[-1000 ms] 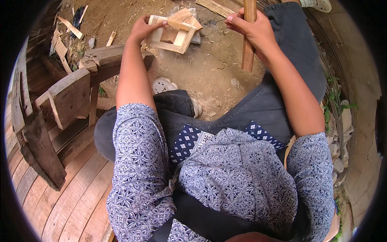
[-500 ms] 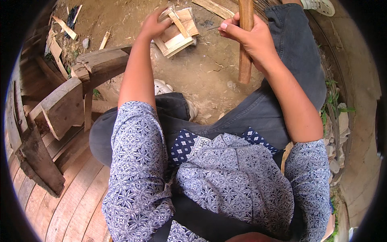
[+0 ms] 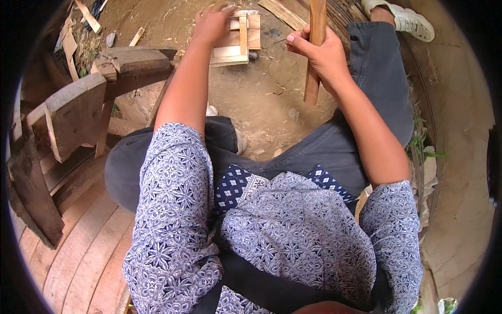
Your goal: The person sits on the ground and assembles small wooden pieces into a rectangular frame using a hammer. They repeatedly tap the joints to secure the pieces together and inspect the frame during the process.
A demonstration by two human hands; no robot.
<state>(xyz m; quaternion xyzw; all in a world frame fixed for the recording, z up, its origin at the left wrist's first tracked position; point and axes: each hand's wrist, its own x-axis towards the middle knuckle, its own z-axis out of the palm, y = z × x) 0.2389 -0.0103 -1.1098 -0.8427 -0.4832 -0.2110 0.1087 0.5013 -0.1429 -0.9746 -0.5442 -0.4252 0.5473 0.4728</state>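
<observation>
At the top of the view a small box-like frame [image 3: 242, 34] of pale wooden slats rests low over the dirt ground. My left hand [image 3: 213, 26] is closed on its left side; the fingers are slightly blurred and partly out of sight. In my right hand [image 3: 327, 55] is a thick brown wooden handle [image 3: 312, 86], held upright to the right of the frame and apart from it. Its upper end runs out of the picture, so what it carries is hidden.
A wooden bench [image 3: 97, 246] of slats with broken curved boards [image 3: 78, 112] stands on the left. Wood scraps [image 3: 282, 13] lie on the dirt ground [image 3: 261, 104]. My outstretched leg [image 3: 379, 73] is on the right, beside thin rods and rubble.
The wooden frame has turned so that its slats stand straighter, with my left hand moving along with it. The view has shifted slightly; my right hand keeps the handle upright.
</observation>
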